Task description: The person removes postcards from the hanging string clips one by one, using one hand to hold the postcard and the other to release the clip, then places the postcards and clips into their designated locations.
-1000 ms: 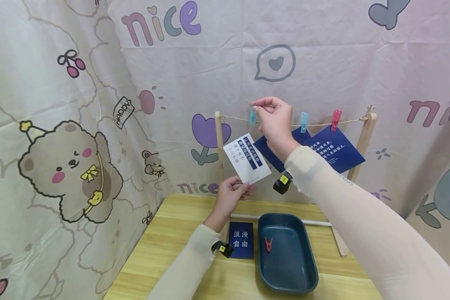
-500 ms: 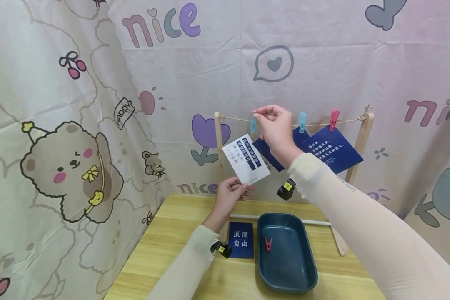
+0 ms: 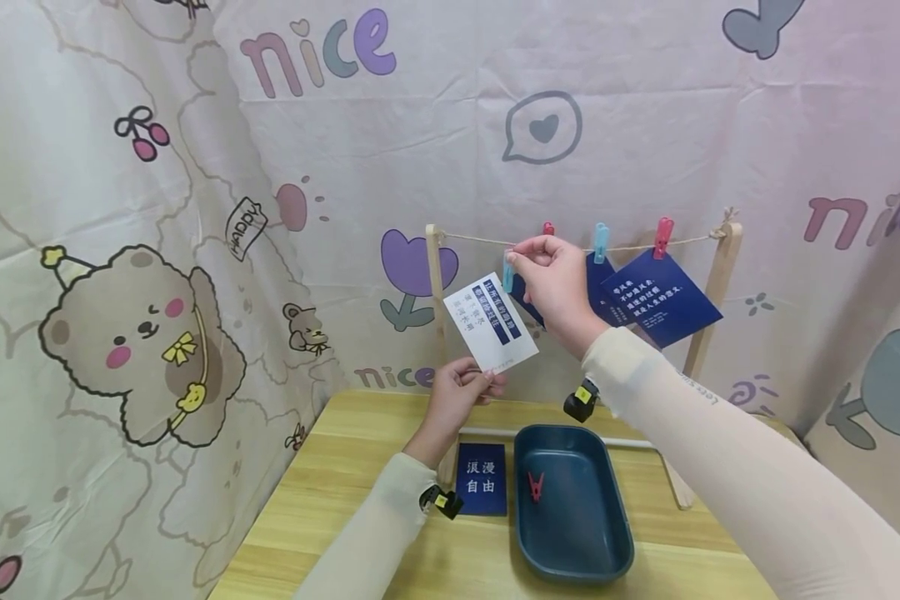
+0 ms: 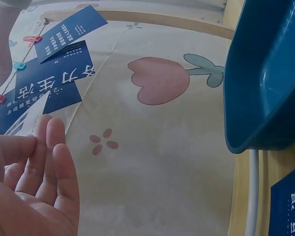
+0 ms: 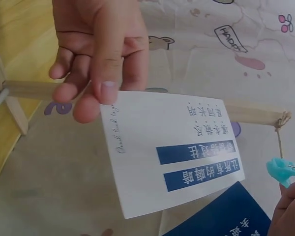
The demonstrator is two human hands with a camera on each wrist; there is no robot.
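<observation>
My left hand (image 3: 459, 396) pinches a white card (image 3: 487, 321) with dark blue text bands by its lower corner, thumb over fingers. The card tilts in front of the left part of a twine line (image 3: 474, 240). A light blue clothespin (image 3: 508, 273) is pinched in my right hand (image 3: 558, 287), close to the card's upper corner. In the right wrist view the clothespin (image 5: 282, 169) overlaps the twine, and only part of my right hand shows. Blue cards (image 3: 663, 298) hang from the line, held by a red clothespin (image 3: 663, 239), another light blue clothespin (image 3: 602, 242) and a second red clothespin (image 3: 548, 228).
Wooden posts (image 3: 712, 292) hold the twine at both ends. On the wooden table (image 3: 330, 492) stands a dark blue tray (image 3: 577, 533) with a red clothespin (image 3: 536, 487) inside. Left of it lies a blue card (image 3: 482, 500). A white rod (image 3: 630, 442) runs behind the tray.
My right hand has come down with the light blue clothespin, from line height to the white card's upper corner. A red clothespin behind it has come into view. My left hand stays nearly still.
</observation>
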